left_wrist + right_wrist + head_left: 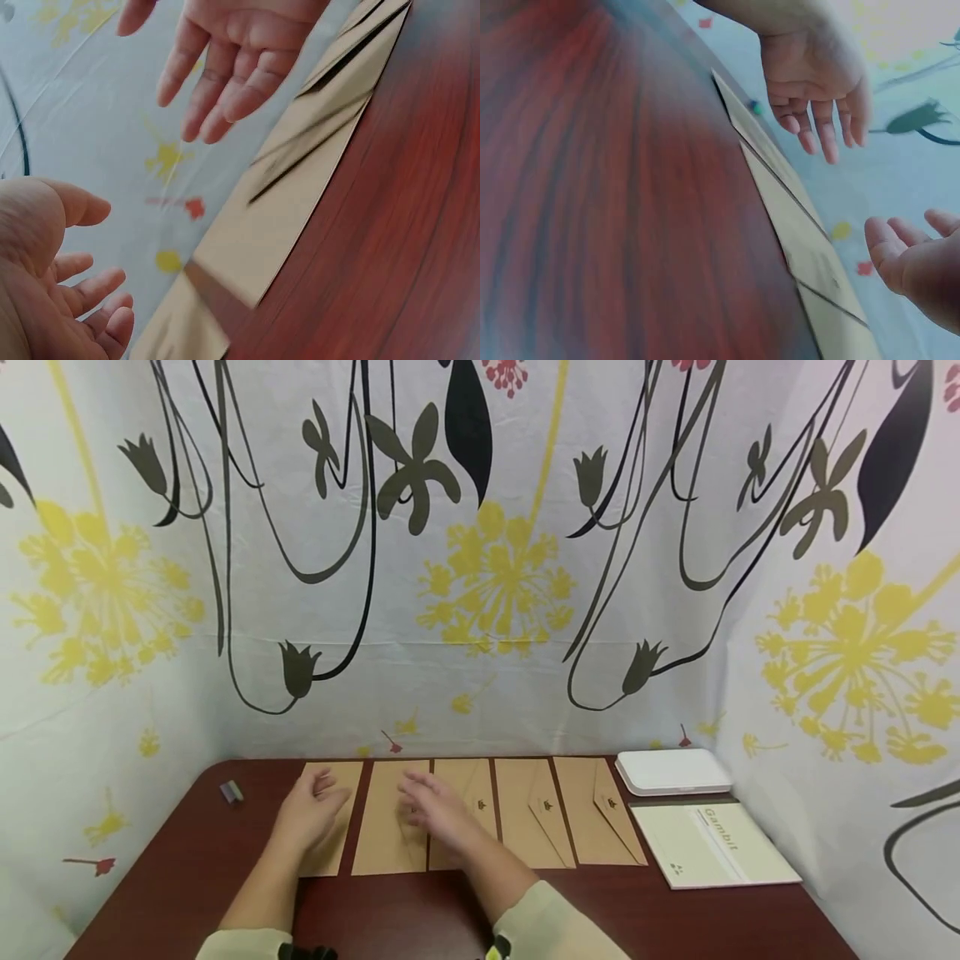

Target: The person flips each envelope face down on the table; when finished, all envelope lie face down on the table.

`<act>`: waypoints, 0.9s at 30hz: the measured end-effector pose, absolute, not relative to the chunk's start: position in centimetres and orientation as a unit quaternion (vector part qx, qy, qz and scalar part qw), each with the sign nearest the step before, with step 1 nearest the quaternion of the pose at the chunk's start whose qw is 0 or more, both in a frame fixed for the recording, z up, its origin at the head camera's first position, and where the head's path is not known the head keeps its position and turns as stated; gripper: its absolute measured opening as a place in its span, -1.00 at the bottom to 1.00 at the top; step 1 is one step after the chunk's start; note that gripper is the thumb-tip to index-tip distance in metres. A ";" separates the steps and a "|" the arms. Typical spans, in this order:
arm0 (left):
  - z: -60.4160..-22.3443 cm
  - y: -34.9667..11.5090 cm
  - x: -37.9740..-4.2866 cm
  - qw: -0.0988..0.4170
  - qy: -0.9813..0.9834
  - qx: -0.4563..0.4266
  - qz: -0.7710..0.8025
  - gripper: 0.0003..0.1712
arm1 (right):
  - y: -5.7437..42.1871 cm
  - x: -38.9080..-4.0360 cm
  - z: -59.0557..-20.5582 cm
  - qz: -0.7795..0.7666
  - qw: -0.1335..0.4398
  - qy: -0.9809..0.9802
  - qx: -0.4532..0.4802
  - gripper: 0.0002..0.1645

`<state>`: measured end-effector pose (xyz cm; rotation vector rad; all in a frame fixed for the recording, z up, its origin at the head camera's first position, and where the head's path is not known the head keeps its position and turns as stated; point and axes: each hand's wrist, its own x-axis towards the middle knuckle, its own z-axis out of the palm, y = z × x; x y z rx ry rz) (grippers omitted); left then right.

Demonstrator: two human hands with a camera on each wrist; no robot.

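Observation:
Several brown paper envelopes lie side by side in a row on a dark red-brown table point(405, 918). My left hand point(311, 810) hovers over the leftmost envelope point(330, 860), fingers loosely bent and holding nothing. Over the second envelope point(378, 847) and the third, my right hand point(442, 810) is raised with relaxed fingers, also holding nothing. Both wrist views show the palms facing each other, apart, above the envelopes. Triangular flaps with a small dark emblem show on the envelopes to the right, such as the rightmost envelope point(581, 810).
At the right end lies a pale pad with "Gambit" printed on it point(716, 852). Behind it sits a white flat case point(671, 772). Two small stick-like pieces point(231, 792) lie at the far left. A patterned cloth point(495, 710) hangs behind and beside the table.

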<state>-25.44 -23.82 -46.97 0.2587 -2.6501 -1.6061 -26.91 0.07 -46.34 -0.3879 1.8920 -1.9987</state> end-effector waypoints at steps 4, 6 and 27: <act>-47.1 -20.8 -25.9 0.012 -0.839 0.071 -0.539 -0.13 | 2.8 -27.7 -46.0 -0.721 0.176 0.656 -0.138 -0.20; -47.2 -19.6 -26.1 0.016 -0.828 0.067 -0.556 -0.16 | 3.8 -28.0 -46.1 -0.735 0.173 0.642 -0.133 -0.18; -48.4 -18.2 -25.6 0.003 -0.867 0.068 -0.494 -0.23 | 4.2 -27.5 -48.6 -0.766 0.233 0.593 -0.084 -0.02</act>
